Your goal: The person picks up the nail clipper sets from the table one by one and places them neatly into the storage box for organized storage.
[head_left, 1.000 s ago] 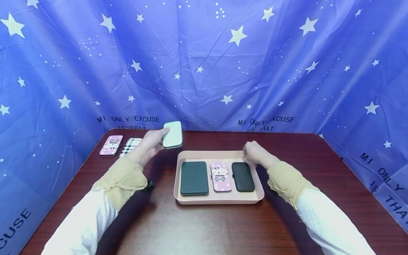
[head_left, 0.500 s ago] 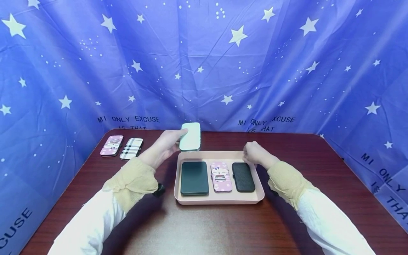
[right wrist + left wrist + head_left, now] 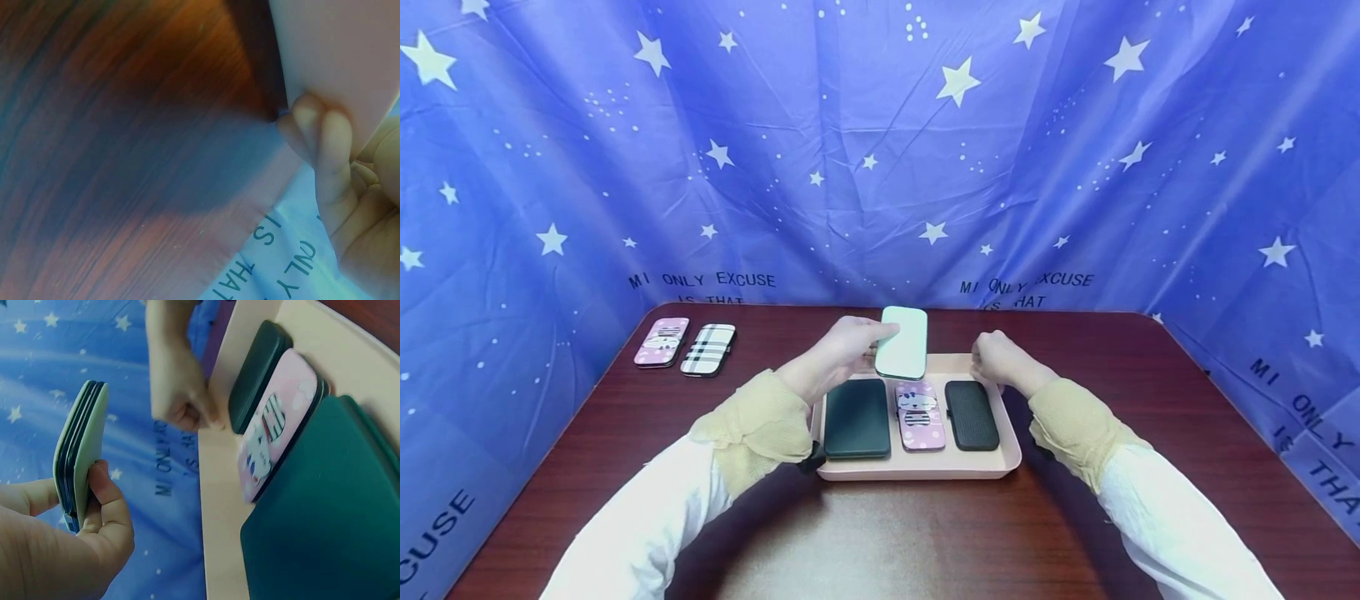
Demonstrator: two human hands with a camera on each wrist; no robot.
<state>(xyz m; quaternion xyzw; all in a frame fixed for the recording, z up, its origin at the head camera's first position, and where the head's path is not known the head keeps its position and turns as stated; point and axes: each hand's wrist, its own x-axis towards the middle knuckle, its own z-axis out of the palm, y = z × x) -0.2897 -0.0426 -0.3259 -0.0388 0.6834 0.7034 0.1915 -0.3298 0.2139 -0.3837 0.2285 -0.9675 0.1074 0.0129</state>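
Observation:
My left hand (image 3: 842, 348) pinches a flat pale mint case (image 3: 902, 343) between thumb and fingers, above the far side of a beige tray (image 3: 917, 474). In the left wrist view the case (image 3: 81, 447) appears edge-on, with dark seams round its side. Inside the tray lie a large dark green case (image 3: 857, 419), a pink cartoon case (image 3: 922, 427) and a textured black case (image 3: 972, 417). My right hand (image 3: 1006, 362) holds the tray's far right corner. The right wrist view shows its fingers (image 3: 335, 140) bent against the outer tray wall (image 3: 344, 50).
Far left on the brown table (image 3: 910, 542) lie another pink cartoon case (image 3: 662, 342) and a plaid case (image 3: 708, 350), side by side. A blue star-patterned curtain (image 3: 850, 208) hangs behind and beside the table.
My left hand has carried the mint case rightward from left of the tray to above its far edge, bringing the plaid case fully into sight. The right hand and tray stay put.

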